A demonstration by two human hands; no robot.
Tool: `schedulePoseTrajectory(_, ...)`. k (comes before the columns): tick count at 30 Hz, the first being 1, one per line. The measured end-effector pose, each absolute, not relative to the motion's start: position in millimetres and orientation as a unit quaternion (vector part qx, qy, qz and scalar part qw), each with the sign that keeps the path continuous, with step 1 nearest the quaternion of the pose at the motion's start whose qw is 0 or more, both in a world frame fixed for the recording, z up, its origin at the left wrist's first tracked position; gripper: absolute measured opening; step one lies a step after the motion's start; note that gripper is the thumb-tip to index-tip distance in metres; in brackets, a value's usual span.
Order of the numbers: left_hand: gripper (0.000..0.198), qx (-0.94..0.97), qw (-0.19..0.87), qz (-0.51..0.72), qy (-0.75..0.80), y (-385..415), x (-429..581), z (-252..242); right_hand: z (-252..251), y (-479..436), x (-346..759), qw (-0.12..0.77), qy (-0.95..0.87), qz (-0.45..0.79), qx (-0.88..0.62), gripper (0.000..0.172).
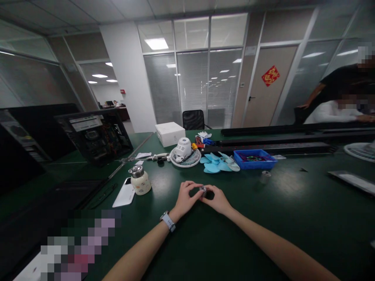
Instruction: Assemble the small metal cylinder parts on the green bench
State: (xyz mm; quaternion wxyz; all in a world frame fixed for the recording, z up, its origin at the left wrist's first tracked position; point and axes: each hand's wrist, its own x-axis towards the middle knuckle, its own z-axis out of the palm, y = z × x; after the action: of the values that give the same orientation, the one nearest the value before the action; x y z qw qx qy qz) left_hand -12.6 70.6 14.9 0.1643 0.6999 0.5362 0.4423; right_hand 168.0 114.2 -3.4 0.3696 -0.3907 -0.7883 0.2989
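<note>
A small round grey metal part (203,190) is pinched between the fingertips of both hands, just above the green tabletop. My left hand (186,197), with a watch (168,221) on its wrist, grips it from the left with thumb and forefinger. From the other side, the thumb and fingers of my right hand (217,199) close on it too. The fingers cover much of the part, so its exact kind cannot be made out. Further right on the table stands a small grey metal cylinder (265,177).
Behind my hands lie light-blue fan blades (213,162), a white fan head on its grille (185,159) and a blue tray (254,164) of small parts. A cream flask (140,183) and a white phone (124,196) are left; an opened computer case (96,136) stands beyond. Two people sit or lean far right.
</note>
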Motion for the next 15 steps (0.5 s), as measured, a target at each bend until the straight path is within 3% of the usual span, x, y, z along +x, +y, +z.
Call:
schedulePoseTrajectory(5,0.022,0.664,0.184,0.462,0.558,77,-1,18,-3,114,166,0.365,-0.797,0.281,-0.391,0.036)
schedulePoseTrajectory(10,0.026,0.625,0.127,0.504,0.583,82,-19,23,1,111,167,0.371,-0.787,0.281,-0.405,0.032)
schedulePoseTrajectory(15,0.025,0.639,0.071,0.383,0.663,80,-58,11,6,108,172,0.389,-0.745,0.283,-0.463,0.028)
